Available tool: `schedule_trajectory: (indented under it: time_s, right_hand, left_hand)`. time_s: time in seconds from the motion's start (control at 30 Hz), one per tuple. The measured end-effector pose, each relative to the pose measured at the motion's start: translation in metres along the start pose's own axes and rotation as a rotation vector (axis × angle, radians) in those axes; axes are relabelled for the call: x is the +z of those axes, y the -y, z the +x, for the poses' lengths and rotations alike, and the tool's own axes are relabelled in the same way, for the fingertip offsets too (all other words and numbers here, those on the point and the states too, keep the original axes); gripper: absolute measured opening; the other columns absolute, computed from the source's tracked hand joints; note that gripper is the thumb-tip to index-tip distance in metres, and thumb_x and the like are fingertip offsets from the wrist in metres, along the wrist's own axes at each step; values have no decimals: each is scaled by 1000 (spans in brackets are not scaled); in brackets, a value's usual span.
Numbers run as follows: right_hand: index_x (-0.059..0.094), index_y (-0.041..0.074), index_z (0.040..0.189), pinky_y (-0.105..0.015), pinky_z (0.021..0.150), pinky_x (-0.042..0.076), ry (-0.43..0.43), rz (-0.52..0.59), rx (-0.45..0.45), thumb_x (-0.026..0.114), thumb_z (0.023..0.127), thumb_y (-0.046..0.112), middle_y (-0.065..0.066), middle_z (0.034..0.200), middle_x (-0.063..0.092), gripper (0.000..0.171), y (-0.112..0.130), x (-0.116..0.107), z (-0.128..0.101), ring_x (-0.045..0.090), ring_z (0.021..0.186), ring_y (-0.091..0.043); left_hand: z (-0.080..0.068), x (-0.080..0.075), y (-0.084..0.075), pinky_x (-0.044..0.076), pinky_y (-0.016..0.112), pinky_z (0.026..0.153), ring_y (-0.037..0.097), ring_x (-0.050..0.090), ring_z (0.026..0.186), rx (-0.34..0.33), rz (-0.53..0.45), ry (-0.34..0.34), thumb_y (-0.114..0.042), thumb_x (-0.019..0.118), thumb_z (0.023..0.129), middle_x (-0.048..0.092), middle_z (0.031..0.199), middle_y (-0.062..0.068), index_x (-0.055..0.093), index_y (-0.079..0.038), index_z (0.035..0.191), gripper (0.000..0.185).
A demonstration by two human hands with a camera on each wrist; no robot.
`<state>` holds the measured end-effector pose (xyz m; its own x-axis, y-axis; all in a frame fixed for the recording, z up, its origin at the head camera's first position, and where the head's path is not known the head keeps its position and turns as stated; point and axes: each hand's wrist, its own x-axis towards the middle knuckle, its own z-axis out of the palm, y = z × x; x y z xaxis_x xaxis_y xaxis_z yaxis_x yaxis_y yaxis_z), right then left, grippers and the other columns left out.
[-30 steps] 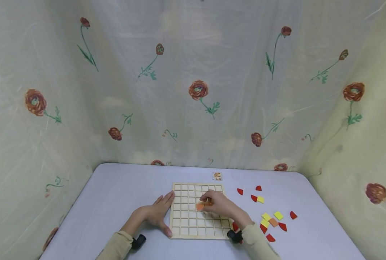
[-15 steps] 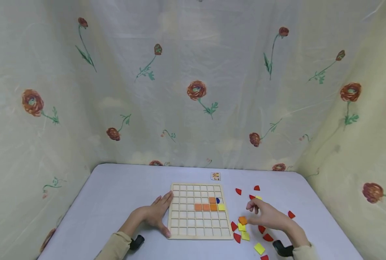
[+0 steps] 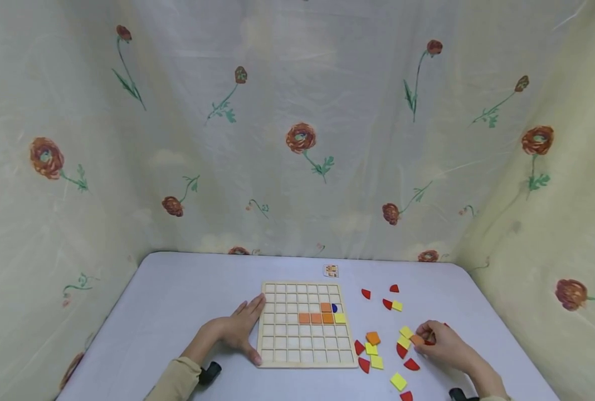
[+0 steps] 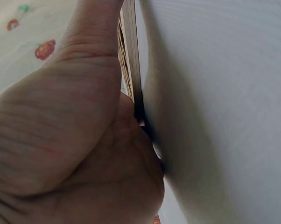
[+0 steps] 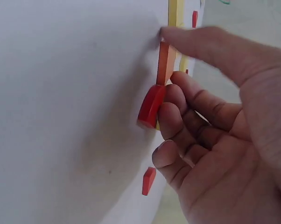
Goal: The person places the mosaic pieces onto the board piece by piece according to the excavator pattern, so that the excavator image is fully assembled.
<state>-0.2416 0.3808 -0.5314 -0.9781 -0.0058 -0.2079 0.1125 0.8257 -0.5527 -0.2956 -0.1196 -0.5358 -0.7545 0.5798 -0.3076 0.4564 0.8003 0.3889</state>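
A wooden grid board (image 3: 287, 348) lies on the white table. It holds a row of three orange tiles (image 3: 316, 318), one more orange above, a blue piece (image 3: 335, 308) and a yellow tile (image 3: 340, 318). My left hand (image 3: 241, 327) lies flat against the board's left edge, with the thumb at its front corner; in the left wrist view the left hand (image 4: 84, 121) presses beside the board's rim (image 4: 130, 56). My right hand (image 3: 424, 337) is to the right of the board and pinches an orange square tile (image 3: 417, 340). The right wrist view shows that orange tile (image 5: 164, 65) between thumb and forefinger, a red piece (image 5: 151, 106) touching the curled fingers.
Loose red quarter-round pieces (image 3: 365, 293), yellow squares (image 3: 398, 306) and an orange square (image 3: 373, 338) are scattered right of the board. A small picture card (image 3: 331, 270) lies behind the board. Flowered cloth walls close in the table on three sides.
My right hand left the board, where it set an orange tile, and swept right to the loose pieces; it now pinches another orange tile. The left hand stayed put.
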Motion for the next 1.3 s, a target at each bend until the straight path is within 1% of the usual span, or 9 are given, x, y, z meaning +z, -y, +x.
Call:
schedule_trajectory:
  time_s: [0.13,0.27,0.43,0.6,0.7,0.83,1.0,1.17,1.3]
  right_hand:
    - [62,2,98,-24,62,46,-17,-11,3,79,79,16,-3,80,57,29,0,2,3,50,75,-16]
    - [62,3,96,-24,61,46,-25,-36,10,76,80,13,-3,78,57,23,3,2,3,50,73,-16]
    - [60,3,98,-25,62,45,-34,-27,12,74,80,11,-4,80,55,24,11,3,2,49,74,-17]
    - [60,5,99,-24,57,40,-52,5,-27,75,79,16,-3,81,54,28,30,5,7,47,74,-17]
    - [60,7,100,-24,56,40,-44,26,-71,76,80,17,-3,83,54,28,50,10,13,47,77,-17]
    - [62,11,100,-24,60,42,-19,52,-125,76,79,16,-2,86,55,26,85,23,25,47,82,-17]
    - [64,13,99,-24,62,43,45,68,-254,75,79,15,0,86,58,24,126,43,44,49,83,-17]
    - [63,10,102,-22,63,44,129,92,-403,72,84,13,-1,87,58,20,153,63,63,50,81,-16]
    - [63,10,101,-21,65,46,165,99,-495,73,85,15,0,86,58,20,168,79,76,51,78,-13]
  left_hand:
    - [0,0,0,5,44,124,26,-1,151,-4,-4,1,-66,80,59,-4,163,16,0,0,154,141]
    - [0,-1,0,5,44,124,26,-1,151,-6,0,1,-66,80,59,-4,163,16,0,0,154,141]
    - [1,0,1,5,44,124,26,-2,151,-9,-1,2,-67,80,59,-5,163,15,0,-1,154,141]
    - [1,0,1,5,44,124,26,-2,151,-12,-3,3,-67,80,58,-5,163,15,0,-1,154,141]
    - [1,0,1,5,44,124,26,-2,151,-14,-2,3,-67,80,58,-4,163,15,0,-1,154,141]
    - [1,0,0,5,43,124,26,-2,151,-17,6,7,-67,79,59,-4,163,15,0,-1,154,141]
    - [1,-1,-1,4,44,124,26,-2,151,-15,2,8,-66,80,59,-4,163,15,0,0,154,141]
    - [1,-1,1,4,44,124,26,-3,151,-3,1,8,-66,79,60,-6,163,16,-1,0,154,140]
    - [1,0,2,4,44,124,26,-3,151,10,11,8,-66,79,60,-6,163,16,-1,0,154,140]
